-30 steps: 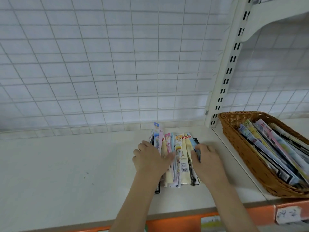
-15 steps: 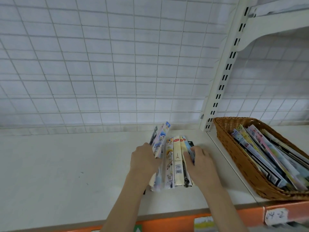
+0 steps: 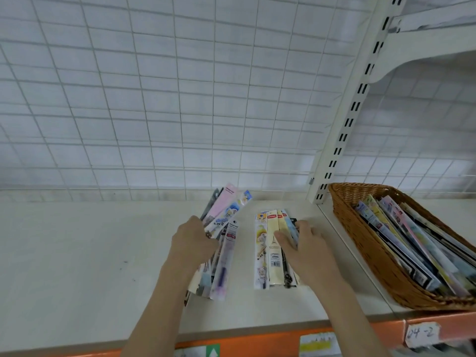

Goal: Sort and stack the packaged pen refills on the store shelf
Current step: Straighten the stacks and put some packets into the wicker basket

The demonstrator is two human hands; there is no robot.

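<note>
— Shelf [image 3: 90,253] first: what lies on it?
— Two bundles of packaged refills, apart. The left hand [image 3: 192,244] grips the fanned left bundle [image 3: 221,243]; the right hand [image 3: 305,249] presses flat on the right pile [image 3: 270,248]
— Step?
— Sorting, I judge (wicker basket [image 3: 360,243] untouched). Next: square each pile

Left hand [image 3: 193,243] gripping fanned bundle of packaged pen refills [image 3: 222,238] mid-shelf; right hand [image 3: 305,249] pressing flat second refill row [image 3: 270,251] beside it. Brown wicker basket [image 3: 365,243] of packets near white shelf [image 3: 77,266] right edge.
</note>
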